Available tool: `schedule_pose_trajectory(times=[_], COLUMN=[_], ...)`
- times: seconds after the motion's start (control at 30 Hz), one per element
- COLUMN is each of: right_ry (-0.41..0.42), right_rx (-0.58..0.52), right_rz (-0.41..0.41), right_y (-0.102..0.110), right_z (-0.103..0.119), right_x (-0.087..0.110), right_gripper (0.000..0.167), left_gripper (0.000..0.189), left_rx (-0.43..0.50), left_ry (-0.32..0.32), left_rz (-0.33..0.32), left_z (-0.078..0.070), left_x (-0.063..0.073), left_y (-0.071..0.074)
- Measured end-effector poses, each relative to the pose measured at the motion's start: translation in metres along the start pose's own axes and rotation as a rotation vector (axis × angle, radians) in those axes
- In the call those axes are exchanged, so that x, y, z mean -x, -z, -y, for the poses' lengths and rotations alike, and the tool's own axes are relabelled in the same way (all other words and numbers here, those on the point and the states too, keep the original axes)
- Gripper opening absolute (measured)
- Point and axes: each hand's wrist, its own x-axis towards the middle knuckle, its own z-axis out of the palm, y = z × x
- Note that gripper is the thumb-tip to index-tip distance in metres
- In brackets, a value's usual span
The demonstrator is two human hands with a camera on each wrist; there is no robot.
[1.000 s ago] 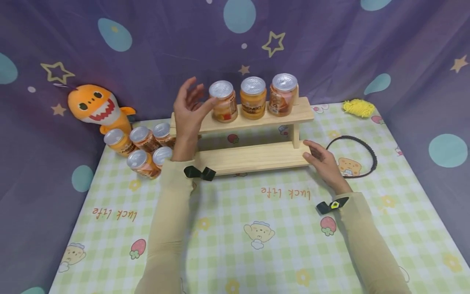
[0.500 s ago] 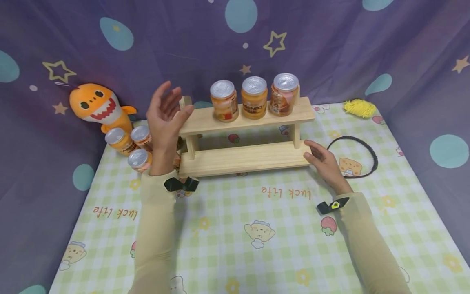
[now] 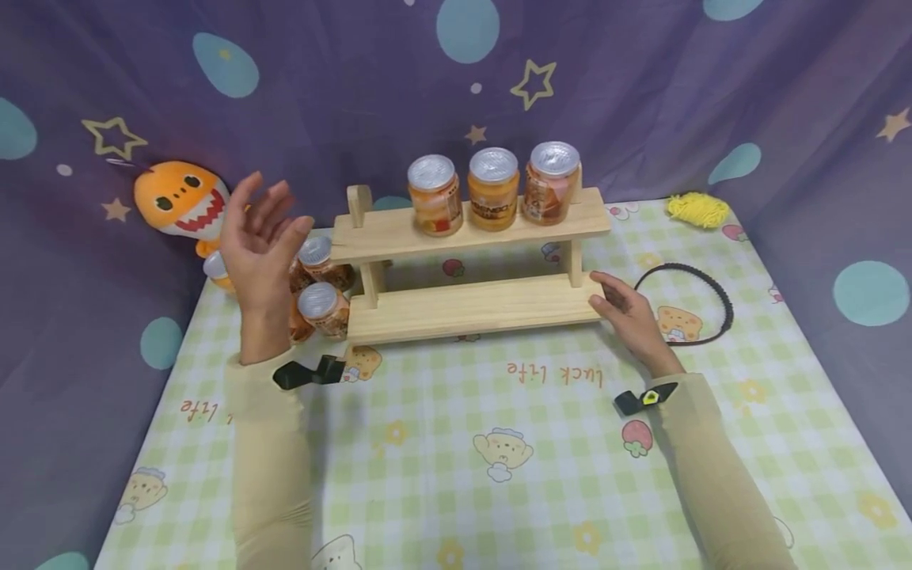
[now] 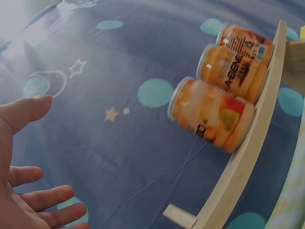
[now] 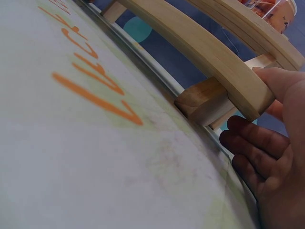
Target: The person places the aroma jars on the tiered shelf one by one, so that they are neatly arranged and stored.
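A two-tier wooden shelf (image 3: 470, 309) stands on the table. Three fruit jars (image 3: 493, 190) with silvery lids stand in a row on its upper board, toward the right; they also show in the left wrist view as orange jars (image 4: 233, 71). My left hand (image 3: 262, 261) is in the air left of the shelf, holding nothing, fingers spread and slightly bent. Behind it, more jars (image 3: 329, 310) stand on the table, partly hidden. My right hand (image 3: 630, 321) grips the right end of the lower board; the right wrist view shows fingers (image 5: 257, 138) by the board's end.
An orange shark plush (image 3: 178, 198) sits at the back left corner. A black headband-like loop (image 3: 725, 305) lies right of my right hand. A yellow yarn bundle (image 3: 698, 210) lies at the back right. The checkered tablecloth (image 3: 442, 451) covers the table; a purple curtain (image 3: 321, 103) hangs behind.
My left hand has let go of the leftmost jar on the upper board and moved left, away from the shelf, over the jars on the table. The right hand stays put.
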Motion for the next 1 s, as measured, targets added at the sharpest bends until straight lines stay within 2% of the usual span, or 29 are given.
schedule_pose_trajectory(times=[0.3, 0.47, 0.7, 1.0], right_ry=[-0.01, -0.015, -0.007, -0.003], right_rx=[-0.002, -0.008, -0.01, -0.01], right_rz=[0.009, 0.008, 0.019, 0.019], right_y=[-0.001, 0.0, 0.0, 0.001], right_z=[0.0, 0.0, 0.001, 0.0], right_x=[0.001, 0.0, 0.0, 0.0], right_gripper=[0.051, 0.051, 0.051, 0.051], left_gripper=[0.058, 0.058, 0.057, 0.056], left_rx=[0.101, 0.114, 0.072, -0.059], left_ry=[-0.01, -0.013, -0.004, 0.083], left_rz=[-0.101, -0.144, -0.215, -0.304], left_z=[0.0, 0.001, 0.007, 0.022], left_x=[0.0, -0.001, 0.004, 0.015], left_y=[0.027, 0.043, 0.063, 0.089])
